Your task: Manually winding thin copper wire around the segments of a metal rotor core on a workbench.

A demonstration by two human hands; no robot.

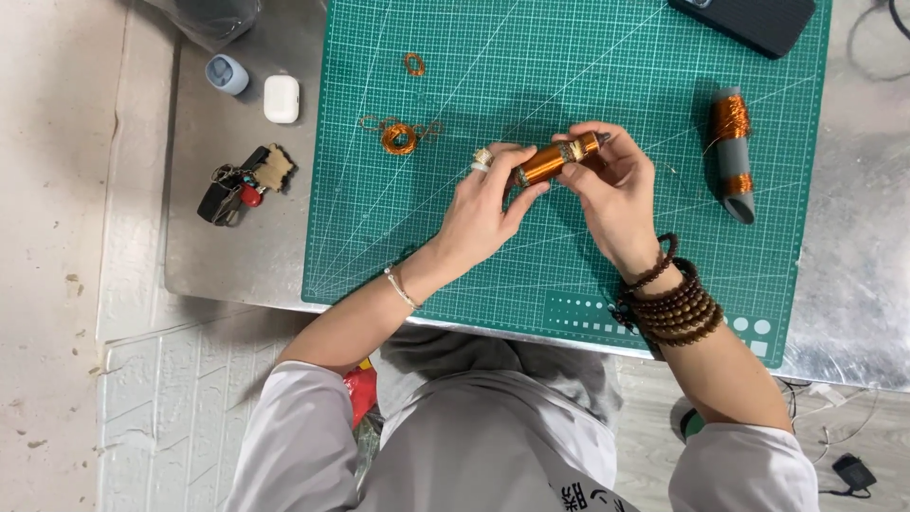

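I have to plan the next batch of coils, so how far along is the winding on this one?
Done: the coil already carries a dense layer of copper wire along most of its length. In hand: the left hand and right hand hold it by its ends above the green cutting mat. Left: likely finishing; the grey spool retains wire, and a loose wire bundle lies aside.
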